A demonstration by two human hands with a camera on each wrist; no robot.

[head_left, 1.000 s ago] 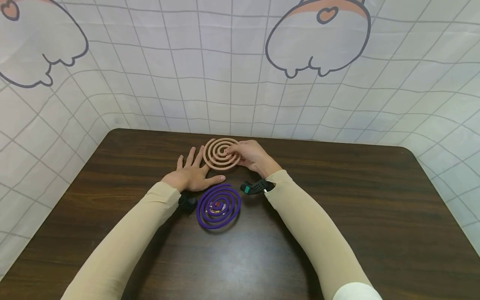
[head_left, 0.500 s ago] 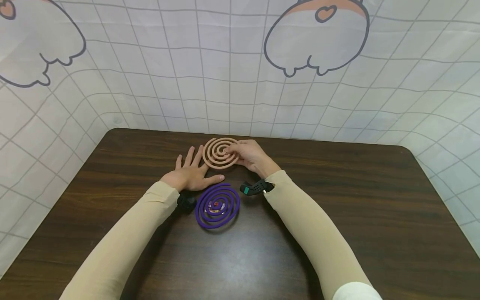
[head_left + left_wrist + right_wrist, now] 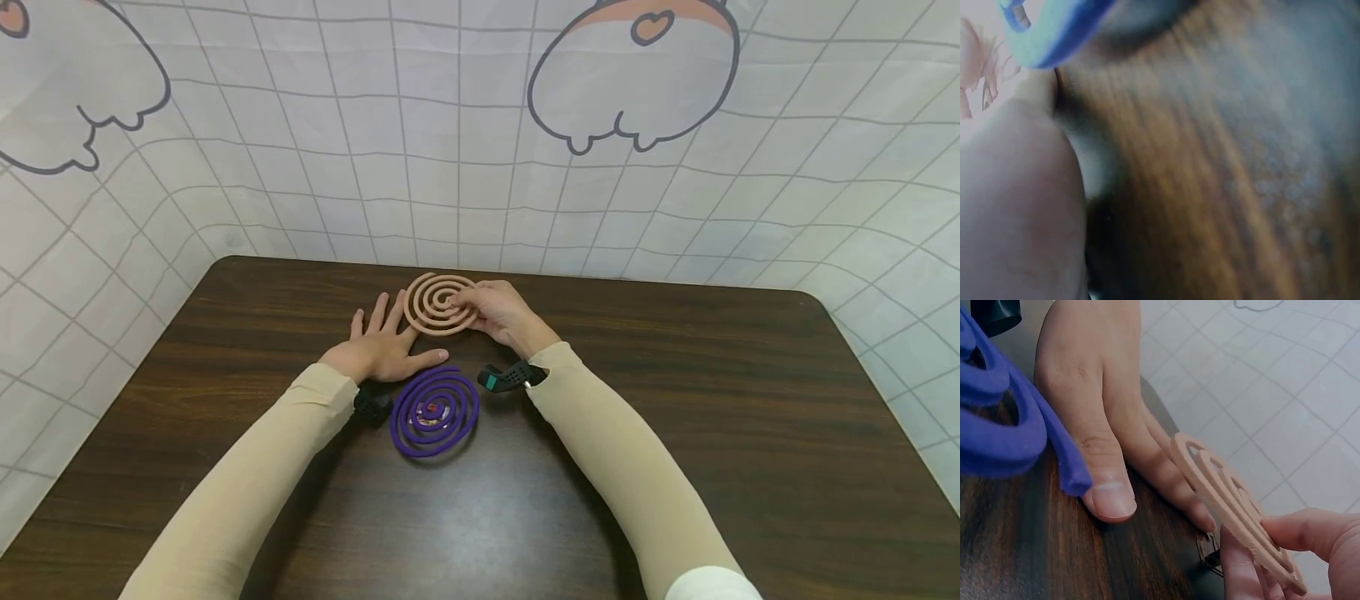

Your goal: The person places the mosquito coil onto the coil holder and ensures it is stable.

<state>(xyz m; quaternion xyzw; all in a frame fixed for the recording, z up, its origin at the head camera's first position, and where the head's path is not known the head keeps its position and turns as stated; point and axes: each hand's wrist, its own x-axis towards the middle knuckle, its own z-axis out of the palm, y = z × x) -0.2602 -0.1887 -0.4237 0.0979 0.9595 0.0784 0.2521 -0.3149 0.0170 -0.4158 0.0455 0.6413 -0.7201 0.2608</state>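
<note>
My right hand pinches a tan mosquito coil between thumb and fingers near its centre. In the right wrist view the coil is tilted, held above the table. My left hand lies on the table with fingers spread, its fingers close to the coil's left edge. A small metal piece shows under the tan coil, partly hidden. Nearer me, a purple mosquito coil sits raised over the table, a small colourful thing beneath its middle. In the right wrist view its loose end overlaps my left thumb.
The dark wooden table runs to a back edge just beyond the tan coil. White grid-patterned cloth with cartoon drawings hangs behind and along the sides. Black bands are on both wrists.
The tan coil has shifted very slightly toward the back in my right fingers. Both hands stay nearly in place, and the purple coil has not visibly moved on the table.
</note>
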